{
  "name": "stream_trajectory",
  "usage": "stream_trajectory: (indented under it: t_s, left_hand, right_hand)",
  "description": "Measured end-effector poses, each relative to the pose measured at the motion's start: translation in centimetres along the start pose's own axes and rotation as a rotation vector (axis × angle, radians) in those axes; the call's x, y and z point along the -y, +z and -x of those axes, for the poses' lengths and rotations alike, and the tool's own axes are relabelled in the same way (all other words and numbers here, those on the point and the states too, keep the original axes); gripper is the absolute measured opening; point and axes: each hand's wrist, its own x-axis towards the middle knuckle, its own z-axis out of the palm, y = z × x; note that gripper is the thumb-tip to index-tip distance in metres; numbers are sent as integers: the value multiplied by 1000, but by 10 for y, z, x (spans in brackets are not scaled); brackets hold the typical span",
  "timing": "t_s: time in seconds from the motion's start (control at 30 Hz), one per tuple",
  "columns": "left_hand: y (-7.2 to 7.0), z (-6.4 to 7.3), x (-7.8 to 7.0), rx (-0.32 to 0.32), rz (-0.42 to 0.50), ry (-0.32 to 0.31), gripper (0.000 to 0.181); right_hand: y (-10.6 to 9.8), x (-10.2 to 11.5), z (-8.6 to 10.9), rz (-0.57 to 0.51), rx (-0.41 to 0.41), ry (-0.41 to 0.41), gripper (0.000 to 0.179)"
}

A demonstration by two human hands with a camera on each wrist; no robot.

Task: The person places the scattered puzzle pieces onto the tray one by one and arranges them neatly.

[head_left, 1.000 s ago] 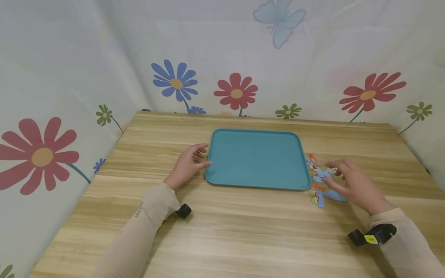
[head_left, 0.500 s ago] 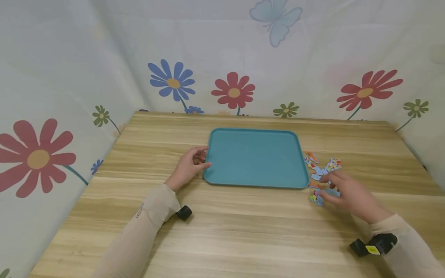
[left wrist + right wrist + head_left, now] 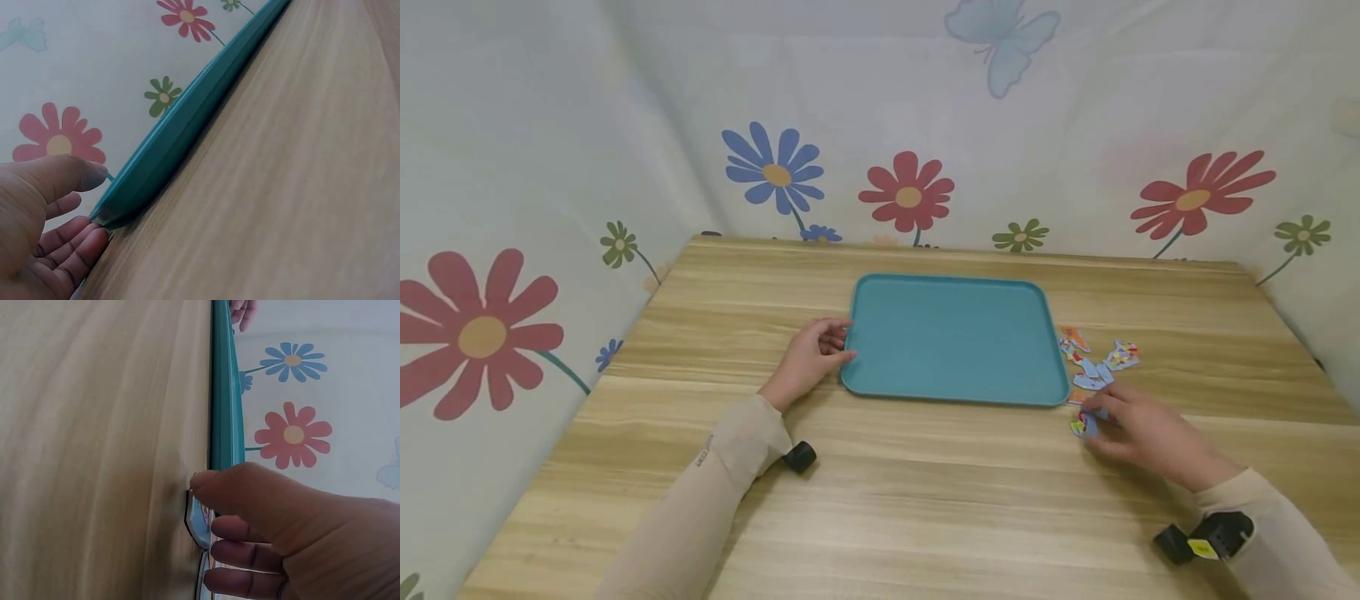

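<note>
A teal tray (image 3: 951, 342) lies flat on the wooden table. My left hand (image 3: 808, 360) is at its left edge, thumb over the rim and fingertips against the outer side. Seen from the left wrist, those fingers (image 3: 75, 250) meet the tray's corner. Just right of the tray, my right hand (image 3: 1150, 433) is low over several flat, printed puzzle pieces. Its thumb and index finger spread around a blue-and-yellow piece (image 3: 1084, 425), and the palm hides part of the group. In the right wrist view, the thumb tip is right at a piece's edge (image 3: 199, 522).
Farther back lie an orange piece (image 3: 1074, 338), a multicoloured piece (image 3: 1123, 355) and pale blue pieces (image 3: 1090, 377), close to the tray's right edge. A flower-printed cloth (image 3: 880, 108) hangs behind the wooden table (image 3: 925, 500).
My right hand has come down toward me and left, over the nearer puzzle pieces, uncovering the multicoloured piece behind. My left hand stays at the tray's edge.
</note>
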Motion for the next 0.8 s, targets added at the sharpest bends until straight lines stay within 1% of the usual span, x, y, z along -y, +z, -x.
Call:
stream_trajectory:
  t_s: [0.13, 0.3, 0.53, 0.8]
  left_hand:
    - [0, 0, 1, 16, 2, -15, 50]
    - [0, 0, 3, 22, 3, -30, 49]
    - [1, 0, 1, 22, -31, -24, 50]
    - [1, 2, 0, 21, -51, -29, 51]
  right_hand:
    - [2, 0, -1, 12, 2, -16, 32]
    - [2, -1, -3, -2, 7, -21, 31]
    - [2, -4, -7, 5, -23, -57, 31]
    - [1, -1, -9, 68, 27, -40, 32]
